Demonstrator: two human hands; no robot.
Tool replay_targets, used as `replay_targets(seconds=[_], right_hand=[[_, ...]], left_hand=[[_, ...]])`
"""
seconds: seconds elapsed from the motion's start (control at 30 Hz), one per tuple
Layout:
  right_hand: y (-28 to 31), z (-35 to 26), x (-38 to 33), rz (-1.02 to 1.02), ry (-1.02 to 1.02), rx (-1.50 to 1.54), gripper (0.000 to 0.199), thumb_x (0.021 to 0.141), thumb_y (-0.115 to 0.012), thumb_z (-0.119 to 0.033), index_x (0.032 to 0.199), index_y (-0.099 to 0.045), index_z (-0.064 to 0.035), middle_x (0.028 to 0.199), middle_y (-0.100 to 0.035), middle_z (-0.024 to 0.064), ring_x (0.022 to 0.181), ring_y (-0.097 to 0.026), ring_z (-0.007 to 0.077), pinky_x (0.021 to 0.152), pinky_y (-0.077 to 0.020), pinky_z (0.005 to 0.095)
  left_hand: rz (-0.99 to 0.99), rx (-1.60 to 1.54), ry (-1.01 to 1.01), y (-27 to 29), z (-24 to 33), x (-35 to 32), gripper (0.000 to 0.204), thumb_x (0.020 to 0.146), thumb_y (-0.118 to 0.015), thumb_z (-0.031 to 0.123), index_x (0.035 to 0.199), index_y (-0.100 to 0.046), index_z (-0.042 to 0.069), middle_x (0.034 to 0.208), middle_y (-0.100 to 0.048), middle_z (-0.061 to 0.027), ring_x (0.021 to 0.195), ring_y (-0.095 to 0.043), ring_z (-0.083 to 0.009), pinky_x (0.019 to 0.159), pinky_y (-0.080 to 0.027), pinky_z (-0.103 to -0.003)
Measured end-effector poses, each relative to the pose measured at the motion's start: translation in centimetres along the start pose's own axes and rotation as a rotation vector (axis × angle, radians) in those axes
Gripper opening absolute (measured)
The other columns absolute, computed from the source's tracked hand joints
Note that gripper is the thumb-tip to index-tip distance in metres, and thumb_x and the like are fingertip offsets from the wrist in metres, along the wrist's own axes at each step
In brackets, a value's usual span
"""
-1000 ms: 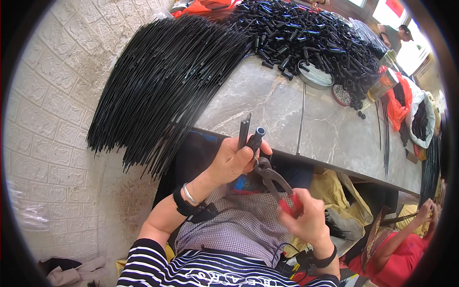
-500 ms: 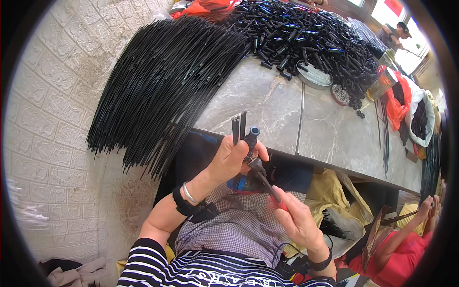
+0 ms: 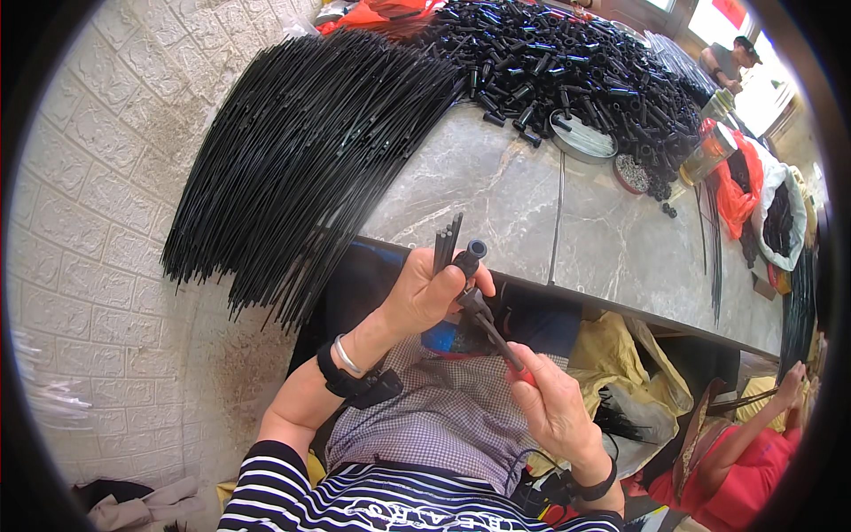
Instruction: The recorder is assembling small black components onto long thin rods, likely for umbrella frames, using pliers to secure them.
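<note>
Black thin rods (image 3: 446, 241) and a short tube (image 3: 467, 258) sit clenched in the left hand (image 3: 424, 293), near the table edge (image 3: 567, 293). The right hand (image 3: 554, 408) grips red-handled pliers (image 3: 489, 330), apparently biting the tube. Piled rods (image 3: 301, 151) and far tubes (image 3: 576, 80) suggest much remains.

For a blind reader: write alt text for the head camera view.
A seated person's left hand holds a short black tube and thin black rods, while the right hand grips red-handled pliers closed on the tube's lower end. Ahead, a grey stone table carries a fan of long black rods and a pile of black tubes.
</note>
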State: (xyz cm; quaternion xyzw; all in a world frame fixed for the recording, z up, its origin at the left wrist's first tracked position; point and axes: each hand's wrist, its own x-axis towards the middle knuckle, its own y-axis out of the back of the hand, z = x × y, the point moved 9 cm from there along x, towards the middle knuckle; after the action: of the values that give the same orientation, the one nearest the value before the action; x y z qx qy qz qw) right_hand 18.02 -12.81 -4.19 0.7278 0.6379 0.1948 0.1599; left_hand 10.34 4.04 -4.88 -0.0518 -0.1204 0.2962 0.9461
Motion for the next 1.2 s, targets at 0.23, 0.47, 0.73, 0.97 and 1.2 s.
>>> replay_targets(seconds=[0.23, 0.47, 0.73, 0.97, 1.2], right_hand=[[0.0, 0.2, -0.2, -0.011, -0.022, 0.000, 0.041, 0.094, -0.056, -0.013, 0.131, -0.046, 0.0036, 0.089, -0.057, 0.0182, 0.075, -0.059, 0.0328, 0.067, -0.0476, 0.0376], [-0.5, 1.5, -0.2, 0.004, -0.134, -0.013, 0.027, 0.094, -0.054, -0.011, 0.116, -0.051, 0.0041, 0.077, -0.061, 0.0192, 0.066, -0.063, 0.0347, 0.059, -0.0485, 0.0381], [1.7, 3.6, 0.3, -0.035, -0.312, 0.210, 0.031, 0.096, -0.052, -0.014, 0.120, -0.054, 0.0040, 0.081, -0.058, 0.0146, 0.066, -0.060, 0.0283, 0.063, -0.0485, 0.0334], [8.4, 5.1, 4.7, 0.334, -0.121, -0.803, 0.044, 0.086, -0.063, -0.016, 0.126, -0.053, 0.0013, 0.105, -0.056, 0.0152, 0.099, -0.056, 0.0329, 0.081, -0.0465, 0.0402], [19.3, 11.3, 11.2, 0.378, -0.124, -0.753, 0.024, 0.083, -0.067, -0.021, 0.104, -0.065, -0.0091, 0.097, -0.063, 0.0142, 0.095, -0.061, 0.0335, 0.082, -0.0491, 0.0434]], left_hand=[[-0.039, -0.009, -0.018, -0.1, -0.1, 0.0, 0.051, 0.094, -0.055, 0.048, 0.083, -0.069, 0.000, 0.060, -0.049, 0.0058, 0.052, -0.046, -0.0023, 0.047, -0.034, -0.018], [-0.019, 0.022, -0.018, -0.8, 0.0, 0.3, 0.069, 0.089, -0.047, 0.063, 0.086, -0.068, -0.002, 0.055, -0.046, 0.0058, 0.048, -0.041, -0.0018, 0.044, -0.029, -0.019], [-0.027, -0.060, -0.044, 0.3, -0.6, 1.5, 0.079, 0.088, -0.041, 0.070, 0.110, -0.052, -0.005, 0.049, -0.036, 0.0059, 0.041, -0.031, -0.0030, 0.039, -0.024, -0.020], [0.047, -0.263, 0.040, 1.3, -1.4, 1.4, 0.064, 0.084, -0.042, 0.072, 0.087, -0.045, 0.008, 0.049, -0.034, 0.0016, 0.040, -0.031, -0.0077, 0.038, -0.025, -0.024], [-0.002, -0.362, 0.037, 0.7, -0.6, 1.3, 0.066, 0.084, -0.042, 0.073, 0.085, -0.045, 0.007, 0.049, -0.035, 0.0017, 0.039, -0.031, -0.0073, 0.038, -0.024, -0.024]])
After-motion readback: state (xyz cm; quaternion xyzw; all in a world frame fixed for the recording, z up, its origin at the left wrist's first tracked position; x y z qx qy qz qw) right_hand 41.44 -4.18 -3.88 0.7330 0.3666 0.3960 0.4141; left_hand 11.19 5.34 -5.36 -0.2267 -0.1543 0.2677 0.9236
